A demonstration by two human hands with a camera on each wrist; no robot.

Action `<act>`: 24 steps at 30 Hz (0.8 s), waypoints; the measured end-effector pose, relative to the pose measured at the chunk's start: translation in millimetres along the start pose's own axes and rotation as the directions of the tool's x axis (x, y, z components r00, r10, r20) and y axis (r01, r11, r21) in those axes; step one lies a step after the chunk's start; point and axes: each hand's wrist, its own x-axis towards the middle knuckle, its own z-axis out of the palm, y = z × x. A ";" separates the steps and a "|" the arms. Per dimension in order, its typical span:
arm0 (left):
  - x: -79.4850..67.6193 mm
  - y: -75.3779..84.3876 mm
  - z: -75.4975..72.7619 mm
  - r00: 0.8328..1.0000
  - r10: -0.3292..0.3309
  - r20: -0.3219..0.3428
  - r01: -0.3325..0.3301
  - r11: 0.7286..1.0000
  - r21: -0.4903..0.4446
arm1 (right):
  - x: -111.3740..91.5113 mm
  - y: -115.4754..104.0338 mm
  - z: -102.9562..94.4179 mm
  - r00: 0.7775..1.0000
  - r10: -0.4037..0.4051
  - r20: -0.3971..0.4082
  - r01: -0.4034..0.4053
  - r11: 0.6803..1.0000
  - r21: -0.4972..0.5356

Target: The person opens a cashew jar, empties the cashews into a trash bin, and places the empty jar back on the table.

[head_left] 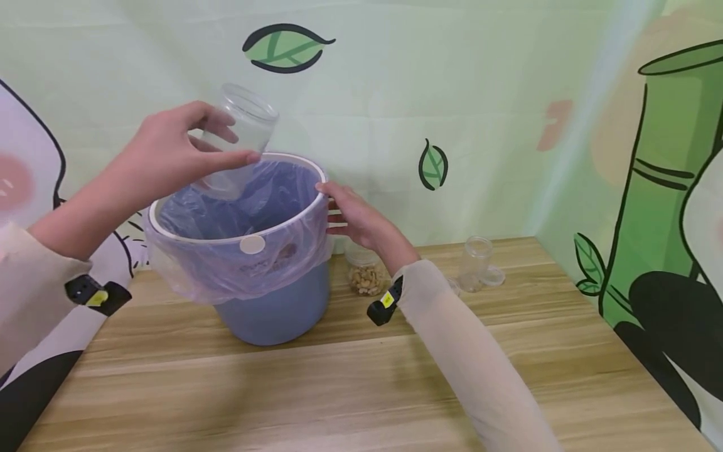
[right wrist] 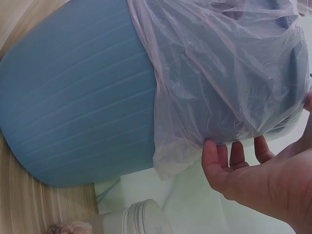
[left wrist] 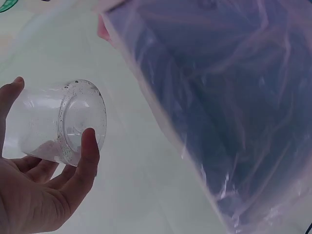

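Over the bin, my left hand (head_left: 164,150) grips a clear jar (head_left: 248,132), thumb on one side and fingers on the other. The jar tilts with its uncovered mouth up; small dark specks show about its base in the left wrist view. Below it stands a blue trash bin (head_left: 277,320) with a white rim, lined with a thin pinkish plastic bag (head_left: 192,270) folded over the outside. My right hand (head_left: 361,216) rests against the bin's right side, thumb at the rim. In the right wrist view its fingertips (right wrist: 209,146) touch the bag.
Behind my right forearm, a lidded jar of nuts (head_left: 367,276) stands on the wooden table (head_left: 361,395). Farther right is a smaller clear jar (head_left: 474,263) with a clear lid (head_left: 493,275) beside it. A printed cloth backdrop (head_left: 373,94) rises behind the table.
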 end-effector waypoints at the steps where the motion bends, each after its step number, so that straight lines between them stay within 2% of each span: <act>1: -2.5 1.3 0.5 1.000 -0.002 -0.005 0.002 1.000 -0.019 | -0.3 -0.1 0.3 1.000 0.001 -0.006 -0.001 1.000 0.000; 7: -17.4 7.2 3.7 1.000 -0.011 -0.015 0.009 0.997 -0.081 | -0.1 0.4 0.7 1.000 -0.008 -0.011 0.008 1.000 0.002; 14: -29.7 16.1 11.3 1.000 -0.006 0.005 0.006 0.993 -0.117 | -0.9 1.9 0.7 1.000 -0.018 -0.013 0.018 1.000 0.005; 24: -54.1 32.4 24.1 0.998 0.063 -0.009 -0.064 0.987 -0.144 | -0.3 1.4 1.4 0.999 -0.029 -0.019 0.028 1.000 -0.006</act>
